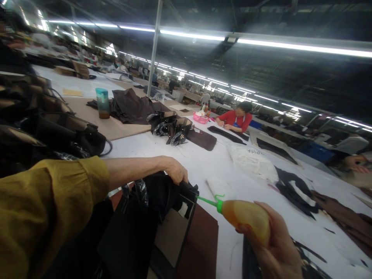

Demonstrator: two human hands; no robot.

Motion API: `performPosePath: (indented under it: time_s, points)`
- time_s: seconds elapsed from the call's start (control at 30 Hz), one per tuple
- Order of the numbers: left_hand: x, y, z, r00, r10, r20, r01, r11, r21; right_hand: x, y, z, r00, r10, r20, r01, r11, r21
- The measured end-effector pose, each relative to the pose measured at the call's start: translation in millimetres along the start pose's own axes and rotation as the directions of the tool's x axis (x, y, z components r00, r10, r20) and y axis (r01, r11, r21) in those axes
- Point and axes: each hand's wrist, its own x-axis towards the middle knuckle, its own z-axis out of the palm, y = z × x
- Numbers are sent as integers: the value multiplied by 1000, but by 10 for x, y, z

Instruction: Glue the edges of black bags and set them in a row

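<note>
My right hand (276,240) is wrapped round a squeeze bottle (247,217) of amber liquid with a green nozzle. The nozzle's thin tip reaches the top edge of a black bag (130,232), close to my left hand; whether it touches cannot be made out. Bent over the bag's upper edge, my left hand (176,170) has its fingers closed on the black material there. Its fingertips are partly hidden. The bag gapes toward me, showing a beige lining (171,234) and a small white label (183,209). Beneath it lies a reddish-brown board (205,240).
More black bags (66,131) crowd the left side. On the white table (192,162) stand small black bags (170,126), near a teal-lidded bottle (102,102) and dark fabric (133,104). A white plastic bag (252,161) lies right. Across the table, a person in red (247,120) leans over work.
</note>
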Motion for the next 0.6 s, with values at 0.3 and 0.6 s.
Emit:
performPosePath:
  time_s: [0.3, 0.6]
  points:
    - [-5, -9, 9, 1000, 30, 0, -30, 1000, -9, 1, 47, 44, 1000, -3, -23, 4, 1000, 31]
    - [-5, 14, 8, 1000, 21, 7, -21, 999, 36, -140, 139, 78, 997, 65, 43, -68, 995, 71]
